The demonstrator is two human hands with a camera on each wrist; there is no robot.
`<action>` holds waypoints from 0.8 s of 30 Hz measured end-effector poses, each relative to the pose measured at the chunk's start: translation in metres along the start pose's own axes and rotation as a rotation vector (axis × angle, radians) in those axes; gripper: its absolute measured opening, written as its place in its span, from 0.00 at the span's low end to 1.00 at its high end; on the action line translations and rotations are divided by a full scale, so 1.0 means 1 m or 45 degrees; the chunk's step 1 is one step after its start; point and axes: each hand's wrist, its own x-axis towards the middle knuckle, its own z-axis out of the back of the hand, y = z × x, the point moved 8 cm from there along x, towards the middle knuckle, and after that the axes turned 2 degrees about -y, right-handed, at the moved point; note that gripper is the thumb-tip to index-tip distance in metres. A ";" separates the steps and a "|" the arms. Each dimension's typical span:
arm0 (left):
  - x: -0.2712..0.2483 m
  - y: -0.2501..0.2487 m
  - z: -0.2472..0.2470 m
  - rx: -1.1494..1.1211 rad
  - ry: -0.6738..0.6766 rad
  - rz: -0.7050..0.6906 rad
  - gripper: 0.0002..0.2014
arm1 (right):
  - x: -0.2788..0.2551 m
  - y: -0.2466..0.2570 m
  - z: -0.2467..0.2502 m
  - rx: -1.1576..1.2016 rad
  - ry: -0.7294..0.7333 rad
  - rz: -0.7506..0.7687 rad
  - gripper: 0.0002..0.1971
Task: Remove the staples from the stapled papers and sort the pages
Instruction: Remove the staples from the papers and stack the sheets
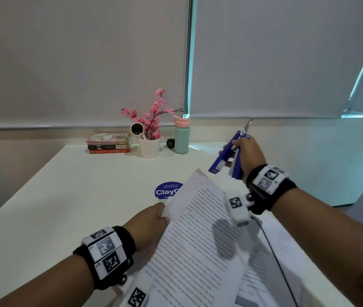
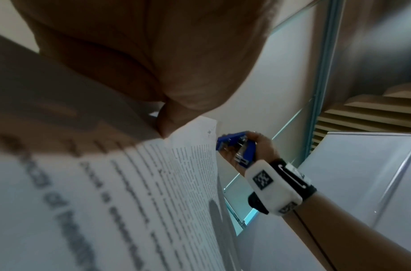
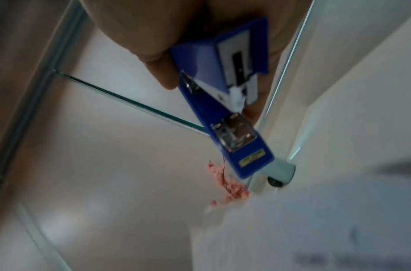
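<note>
My left hand pinches the left edge of a printed page and lifts it off the white desk; the same page fills the left wrist view under my left thumb. More printed sheets lie beneath it on the right. My right hand is raised above the desk to the right of the page, gripping a blue stapler with its metal remover tip pointing up. The stapler hangs open in the right wrist view, also seen as the blue stapler.
At the desk's far edge stand a stack of books, a small white clock, a white pot of pink flowers and a teal bottle with a pink cap. A round blue sticker lies mid-desk. Window blinds hang behind.
</note>
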 end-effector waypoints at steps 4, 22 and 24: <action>-0.002 -0.008 -0.007 0.069 -0.015 -0.021 0.12 | -0.016 -0.017 -0.015 -0.031 -0.141 -0.036 0.12; -0.006 -0.010 -0.020 0.152 -0.015 -0.014 0.12 | -0.043 -0.011 -0.038 -0.277 -0.062 0.179 0.22; -0.004 -0.001 -0.017 0.096 -0.007 0.048 0.11 | -0.041 -0.006 -0.030 -0.205 -0.075 0.203 0.18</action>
